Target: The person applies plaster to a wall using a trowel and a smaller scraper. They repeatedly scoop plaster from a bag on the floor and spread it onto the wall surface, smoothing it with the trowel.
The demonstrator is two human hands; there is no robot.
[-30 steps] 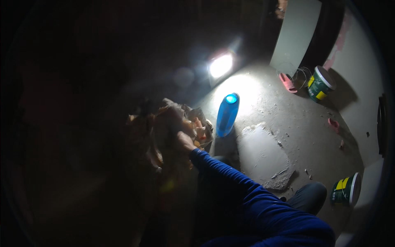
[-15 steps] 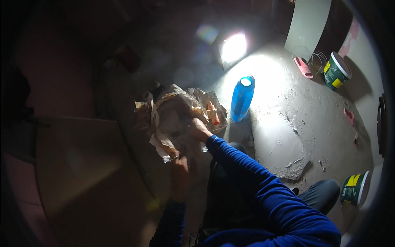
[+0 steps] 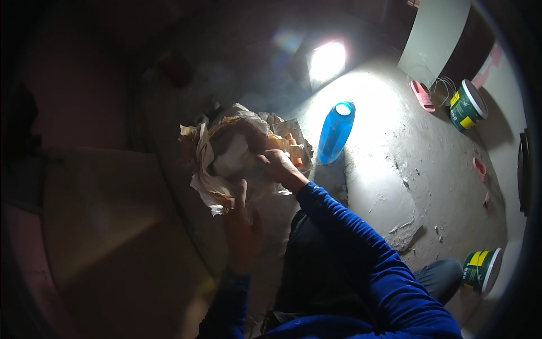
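A crumpled, torn paper bag (image 3: 203,152) lies open on the floor in front of me, with pale powdery stuff (image 3: 234,155) inside. My right hand (image 3: 280,168) is closed on the bag's right side, its fingers bent inward. At the near edge, my left hand (image 3: 243,229) is open, with a finger stretched toward the bag and the thumb apart. It is dim and slightly blurred. Just beyond my right hand sits an orange tube-shaped thing (image 3: 294,153) beside a clear plastic-looking sheet or tray (image 3: 304,141).
A blue bottle-shaped container (image 3: 336,133) stands right of the bag, near a glaring lamp (image 3: 328,59). Two green buckets (image 3: 467,105) with white rims, a pink slipper (image 3: 422,96) and wires lie to the right. A large board (image 3: 113,220) covers the left side.
My left hand has let go of the bag's near edge and its finger has straightened. My right hand has shifted slightly up. More of the pale powder shows.
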